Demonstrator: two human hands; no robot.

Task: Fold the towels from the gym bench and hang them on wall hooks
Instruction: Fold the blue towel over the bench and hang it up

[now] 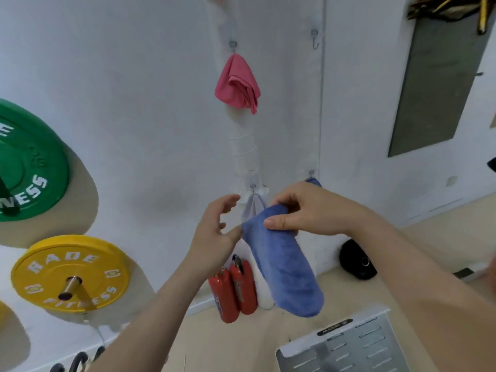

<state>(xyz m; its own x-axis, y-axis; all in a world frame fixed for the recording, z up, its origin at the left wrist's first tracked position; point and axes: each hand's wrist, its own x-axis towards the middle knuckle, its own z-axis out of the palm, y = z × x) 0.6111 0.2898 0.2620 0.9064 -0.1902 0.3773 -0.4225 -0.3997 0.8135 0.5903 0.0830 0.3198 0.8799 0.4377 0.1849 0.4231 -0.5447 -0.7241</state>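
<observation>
My right hand (303, 210) grips the top of a folded blue towel (287, 267) that hangs down in front of the white wall. Just left of it, my left hand (214, 234) is open, its thumb tip touching the towel's edge. A pale grey towel (253, 208) hangs on a low wall hook (252, 186) right behind the blue one. Another blue cloth (313, 181) peeks out on the low right hook (311, 173), mostly hidden by my right hand. Higher up, a pink towel (237, 85) hangs from a hook (233, 44). The upper right hook (314, 38) is bare.
Green (29, 162) and yellow (69, 275) weight plates are mounted on the wall at left. Two red fire extinguishers (233, 288) stand on the floor against the wall. A black round object (357, 260) lies on the floor at right, and a metal plate (349, 347) sits at bottom right.
</observation>
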